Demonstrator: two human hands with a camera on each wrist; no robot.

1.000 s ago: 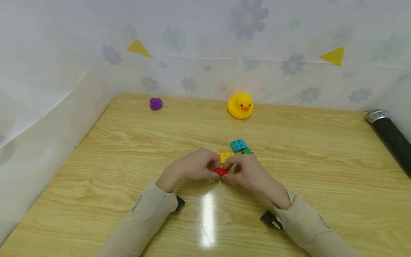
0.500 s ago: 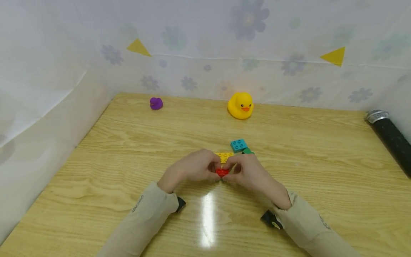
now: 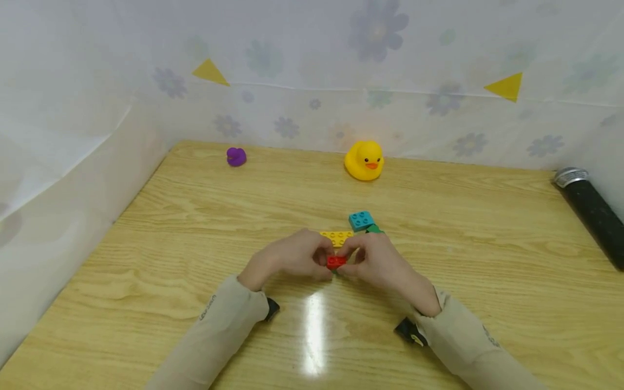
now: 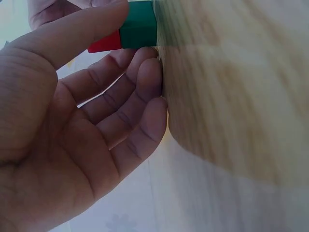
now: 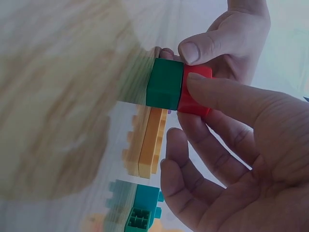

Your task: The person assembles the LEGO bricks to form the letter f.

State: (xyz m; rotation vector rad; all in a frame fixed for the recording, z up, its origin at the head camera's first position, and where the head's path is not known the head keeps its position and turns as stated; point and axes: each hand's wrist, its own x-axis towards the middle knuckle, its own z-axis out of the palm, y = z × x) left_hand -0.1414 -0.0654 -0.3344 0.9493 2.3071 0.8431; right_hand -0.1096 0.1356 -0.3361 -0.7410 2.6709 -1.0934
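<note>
A red toy building brick (image 3: 336, 262) sits on top of a green brick (image 5: 165, 83), which stands on the table. My right hand (image 3: 377, 261) pinches the red brick between thumb and fingers. From the other side my left hand (image 3: 298, 252) holds the stack, its thumb across the red brick and the green one in the left wrist view. Just beyond the hands lies a long yellow brick (image 3: 336, 236), partly covered by the fingers. Behind it are a blue-green brick (image 3: 361, 220) and another green brick (image 3: 374, 229).
A purple rubber duck (image 3: 236, 157) and a larger yellow rubber duck (image 3: 364, 161) stand along the back of the wooden table (image 3: 195, 211). At the right edge lies a black microphone (image 3: 592, 211). White flowered cloth (image 3: 302, 65) hangs behind.
My left hand has shifted slightly, uncovering more of the yellow brick's left end. More of the red brick's front shows between the fingers. My right hand has barely moved.
</note>
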